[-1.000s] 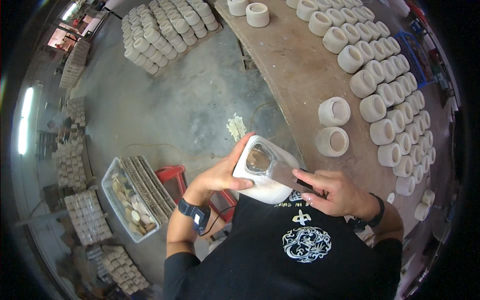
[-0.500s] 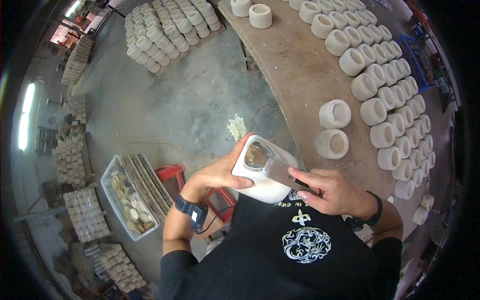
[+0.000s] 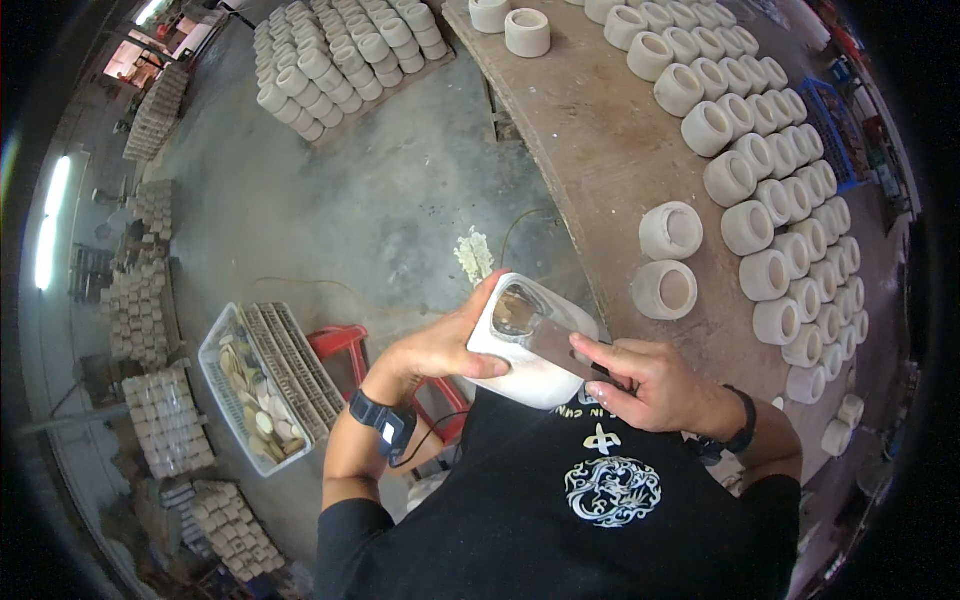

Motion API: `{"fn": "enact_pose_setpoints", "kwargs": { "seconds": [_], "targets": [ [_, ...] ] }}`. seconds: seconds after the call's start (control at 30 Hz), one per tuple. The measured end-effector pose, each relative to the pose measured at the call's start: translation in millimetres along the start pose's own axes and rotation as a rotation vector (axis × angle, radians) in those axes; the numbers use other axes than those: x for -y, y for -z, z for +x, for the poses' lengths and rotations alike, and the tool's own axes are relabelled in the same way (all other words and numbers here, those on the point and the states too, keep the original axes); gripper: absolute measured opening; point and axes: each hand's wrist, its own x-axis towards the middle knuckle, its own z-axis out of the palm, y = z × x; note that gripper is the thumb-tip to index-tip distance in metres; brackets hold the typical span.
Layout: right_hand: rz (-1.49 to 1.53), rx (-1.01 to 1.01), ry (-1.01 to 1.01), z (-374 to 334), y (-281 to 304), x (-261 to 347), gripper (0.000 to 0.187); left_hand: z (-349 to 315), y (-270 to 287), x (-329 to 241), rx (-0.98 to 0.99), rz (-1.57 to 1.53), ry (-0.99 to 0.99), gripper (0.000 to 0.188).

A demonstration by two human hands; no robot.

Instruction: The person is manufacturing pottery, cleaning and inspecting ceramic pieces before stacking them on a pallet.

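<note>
We look out from the person's own head, through the left of two fisheye cameras worn side by side. Our view faces steeply down over the black shirt (image 3: 530, 520) at the near edge, close enough that the left fingers (image 3: 487, 367) and right fingers (image 3: 600, 353) fall around the middle. It spreads wide: we take in the floor (image 3: 300, 210), far and left, and the bench (image 3: 590, 140) curving along the right, straight edges bending outward.
</note>
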Motion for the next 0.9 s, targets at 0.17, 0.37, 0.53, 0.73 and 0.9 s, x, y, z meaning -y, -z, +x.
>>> {"fn": "enact_pose_setpoints", "kwargs": {
  "seconds": [0.17, 0.37, 0.53, 0.73, 0.9],
  "targets": [
    [0.026, -0.03, 0.041, 6.5, -4.1, 2.5, 0.056, 1.4, -2.6, 2.9, 0.034, 0.13, -0.013, 0.121],
    [0.018, -0.028, 0.022, 18.8, -9.2, 7.6, 0.054, 7.2, -1.1, -0.8, 0.104, 0.314, -0.063, 0.122],
    [0.077, -0.099, 0.086, 25.8, -13.3, -3.0, 0.053, 11.2, -7.1, -6.7, 0.151, 0.471, -0.145, 0.118],
    [0.775, -0.299, -0.262, 1.0, -6.7, -35.9, 0.056, -3.9, 6.0, 9.6, -0.067, -0.266, -0.102, 0.116],
    [1.002, -0.213, -0.601, 5.3, -5.4, -65.8, 0.043, 7.1, 1.5, 20.8, -0.254, -0.309, -0.263, 0.121]
  ]
}}
